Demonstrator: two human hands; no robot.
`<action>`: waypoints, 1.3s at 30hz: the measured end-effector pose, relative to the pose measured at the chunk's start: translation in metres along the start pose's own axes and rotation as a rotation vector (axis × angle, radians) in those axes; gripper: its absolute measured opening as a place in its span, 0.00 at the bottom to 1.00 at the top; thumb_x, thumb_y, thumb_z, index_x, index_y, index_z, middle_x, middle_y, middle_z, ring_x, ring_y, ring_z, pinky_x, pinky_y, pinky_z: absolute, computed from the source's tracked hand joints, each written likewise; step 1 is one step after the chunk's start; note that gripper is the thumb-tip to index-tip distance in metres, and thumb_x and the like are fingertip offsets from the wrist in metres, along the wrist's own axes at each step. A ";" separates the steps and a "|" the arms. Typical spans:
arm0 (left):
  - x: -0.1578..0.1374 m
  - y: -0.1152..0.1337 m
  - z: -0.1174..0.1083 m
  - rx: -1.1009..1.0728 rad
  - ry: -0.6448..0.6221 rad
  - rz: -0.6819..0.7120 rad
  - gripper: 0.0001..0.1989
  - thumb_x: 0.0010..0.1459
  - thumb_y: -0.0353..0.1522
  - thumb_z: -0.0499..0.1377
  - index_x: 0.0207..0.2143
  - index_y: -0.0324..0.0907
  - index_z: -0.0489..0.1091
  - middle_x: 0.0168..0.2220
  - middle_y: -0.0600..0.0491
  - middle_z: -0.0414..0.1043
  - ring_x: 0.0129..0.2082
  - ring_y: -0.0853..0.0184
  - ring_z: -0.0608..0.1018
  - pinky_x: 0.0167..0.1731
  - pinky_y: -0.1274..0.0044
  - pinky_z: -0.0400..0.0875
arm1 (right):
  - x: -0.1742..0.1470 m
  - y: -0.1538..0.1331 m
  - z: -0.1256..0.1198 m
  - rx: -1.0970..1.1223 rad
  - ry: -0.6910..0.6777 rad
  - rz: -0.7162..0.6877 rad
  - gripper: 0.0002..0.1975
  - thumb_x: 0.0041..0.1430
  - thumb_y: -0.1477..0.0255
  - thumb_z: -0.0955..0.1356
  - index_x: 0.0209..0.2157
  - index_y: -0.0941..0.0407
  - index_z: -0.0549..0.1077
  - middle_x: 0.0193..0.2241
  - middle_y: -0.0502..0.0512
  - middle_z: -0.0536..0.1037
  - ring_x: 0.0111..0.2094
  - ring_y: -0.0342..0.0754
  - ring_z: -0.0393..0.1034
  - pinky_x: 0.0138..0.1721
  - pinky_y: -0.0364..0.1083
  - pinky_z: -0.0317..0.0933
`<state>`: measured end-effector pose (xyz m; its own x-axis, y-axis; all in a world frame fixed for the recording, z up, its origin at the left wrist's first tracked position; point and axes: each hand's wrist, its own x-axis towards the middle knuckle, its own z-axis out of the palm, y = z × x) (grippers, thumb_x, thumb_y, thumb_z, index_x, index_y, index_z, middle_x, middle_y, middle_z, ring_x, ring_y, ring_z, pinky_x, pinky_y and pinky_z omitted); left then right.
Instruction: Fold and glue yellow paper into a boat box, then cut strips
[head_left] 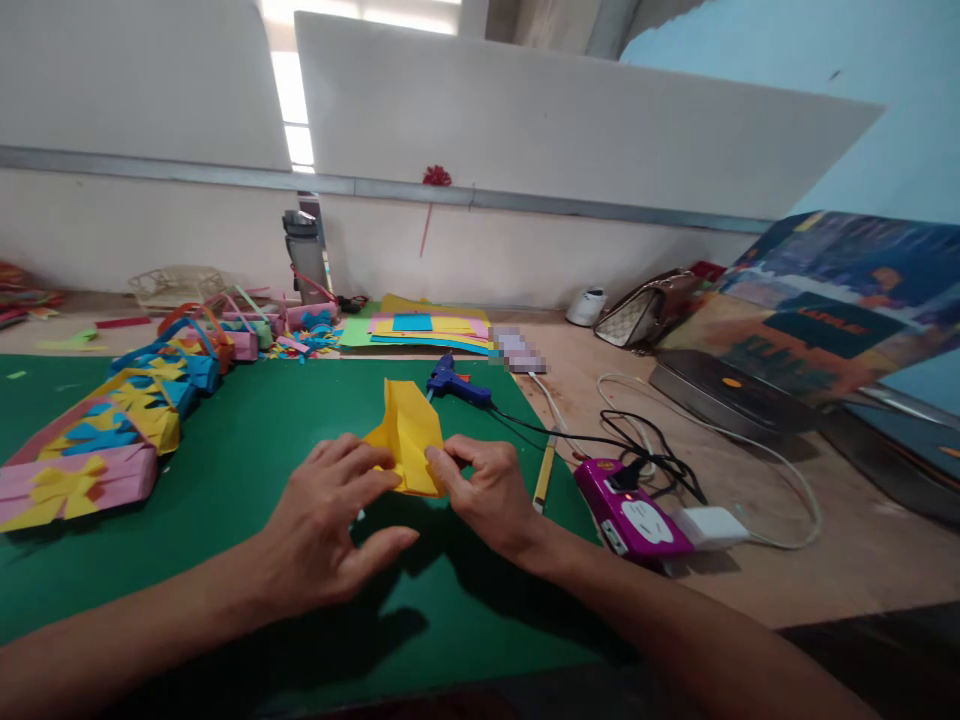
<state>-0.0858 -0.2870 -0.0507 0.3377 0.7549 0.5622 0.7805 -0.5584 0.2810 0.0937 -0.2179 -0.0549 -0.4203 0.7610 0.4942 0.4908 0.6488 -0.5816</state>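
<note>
A folded piece of yellow paper (411, 435), partly shaped like a box with its walls standing up, is held above the green mat (300, 645). My right hand (489, 492) pinches its right edge between thumb and bent fingers. On the other side, my left hand (334, 520) has its fingertips against the paper's lower left, with the thumb stretched well away from them. Just behind the paper lies a blue glue gun (457, 382), its black cord running to the right.
Finished paper baskets with bows (142, 400) line the left. Stacked coloured sheets (431, 325) lie at the back, near a grey bottle (304, 255). To the right are a yellow cutter (545, 475), a purple power strip (630, 515), tangled cables and a handbag (646, 308).
</note>
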 end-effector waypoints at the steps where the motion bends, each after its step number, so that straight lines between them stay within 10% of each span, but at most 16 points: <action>1: -0.002 0.004 0.007 0.023 -0.006 -0.001 0.13 0.54 0.40 0.57 0.38 0.42 0.71 0.41 0.47 0.73 0.40 0.60 0.70 0.41 0.68 0.61 | -0.001 -0.001 0.001 0.005 -0.001 -0.001 0.17 0.57 0.69 0.61 0.15 0.57 0.62 0.15 0.46 0.60 0.19 0.38 0.52 0.23 0.40 0.48; 12: 0.009 0.017 0.018 -0.201 -0.137 -0.287 0.11 0.58 0.35 0.51 0.29 0.43 0.71 0.31 0.53 0.72 0.35 0.64 0.69 0.41 0.68 0.55 | -0.008 -0.004 0.003 0.183 -0.027 0.014 0.12 0.57 0.71 0.63 0.22 0.58 0.72 0.19 0.49 0.72 0.21 0.40 0.62 0.25 0.39 0.55; 39: 0.001 0.008 0.020 -0.185 -0.196 -0.119 0.14 0.61 0.31 0.46 0.35 0.46 0.72 0.40 0.53 0.72 0.42 0.64 0.70 0.49 0.65 0.52 | 0.000 0.004 0.000 0.420 -0.250 0.263 0.17 0.55 0.66 0.63 0.16 0.58 0.62 0.15 0.45 0.63 0.19 0.38 0.55 0.20 0.38 0.49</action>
<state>-0.0685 -0.2837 -0.0636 0.3589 0.8607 0.3611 0.7175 -0.5019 0.4830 0.0961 -0.2153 -0.0570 -0.5180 0.8404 0.1593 0.2782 0.3416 -0.8977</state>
